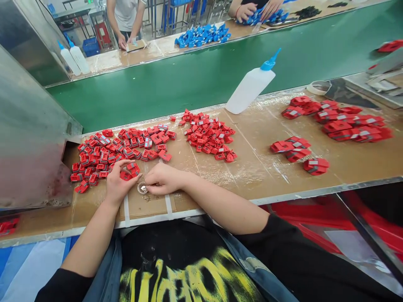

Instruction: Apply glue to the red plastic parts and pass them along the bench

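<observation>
My left hand [116,186] is closed around a small red plastic part [133,169], gripped between thumb and fingers. Just to its right, my right hand [163,178] is pinched over a small round clear dish [142,188] with something shiny in it. Whatever is between the right fingertips is too small or hidden to make out. Behind my left hand spreads a pile of red parts with grey bands [103,153]. A second heap of smaller red pieces [209,136] lies beyond my right hand.
A white bottle with a blue nozzle [250,90] stands tilted at the belt side. Red assembled blocks [349,119] and a tape roll [319,87] are at right. A metal housing [31,134] borders the left. Across the green belt [157,90], two people handle parts near blue pieces [203,35].
</observation>
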Motion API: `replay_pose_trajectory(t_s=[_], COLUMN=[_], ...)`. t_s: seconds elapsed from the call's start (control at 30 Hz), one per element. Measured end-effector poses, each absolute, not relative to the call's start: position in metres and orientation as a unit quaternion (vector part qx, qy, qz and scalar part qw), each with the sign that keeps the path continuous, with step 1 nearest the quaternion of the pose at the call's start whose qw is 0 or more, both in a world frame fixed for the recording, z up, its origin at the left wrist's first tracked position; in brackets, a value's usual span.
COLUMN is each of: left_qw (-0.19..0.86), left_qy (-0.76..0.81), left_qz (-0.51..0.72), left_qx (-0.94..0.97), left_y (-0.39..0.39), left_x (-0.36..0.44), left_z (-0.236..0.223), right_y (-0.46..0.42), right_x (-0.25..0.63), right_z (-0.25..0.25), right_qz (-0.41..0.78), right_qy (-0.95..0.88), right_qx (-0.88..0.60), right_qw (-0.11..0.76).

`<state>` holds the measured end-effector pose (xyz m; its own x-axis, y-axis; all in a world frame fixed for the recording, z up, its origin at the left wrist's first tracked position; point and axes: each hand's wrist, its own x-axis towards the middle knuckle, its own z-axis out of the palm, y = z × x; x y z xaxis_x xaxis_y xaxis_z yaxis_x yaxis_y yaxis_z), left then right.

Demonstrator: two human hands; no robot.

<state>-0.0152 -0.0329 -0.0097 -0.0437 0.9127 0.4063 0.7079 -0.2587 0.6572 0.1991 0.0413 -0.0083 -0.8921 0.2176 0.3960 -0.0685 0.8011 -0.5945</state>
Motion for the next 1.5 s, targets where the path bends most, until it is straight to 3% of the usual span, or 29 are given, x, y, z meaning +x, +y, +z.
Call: replay_pose_trajectory(t_s=[0.23,0.33,0.63,1.5], left_qw=[0.139,0.13,0.098,0.068], left_qy=[0.603,0.597,0.581,0.568], left_qz=[0.398,0.393,0.387,0.388], left_qx=[0.678,0.688,0.71,0.723], left_y=[-0.034,-0.033,-0.033,-0.033], left_x=[-0.017,-0.017,-0.02,-0.021], left_z=[-0.012,-0.014,-0.019,-0.016], right_y=[0.049,0.052,0.053,0.058], right_x=[0.196,0.194,0.185,0.191], right_z=[-0.015,-0.016,-0.024,-0.019], right_qz=[0.373,0.362,0.339,0.336], right_qy=[-0.814,-0.787,-0.835,-0.803], right_qx=[-0.151,-0.197,-0.184,-0.247], right_qw=[0.42,0.46,0.393,0.426])
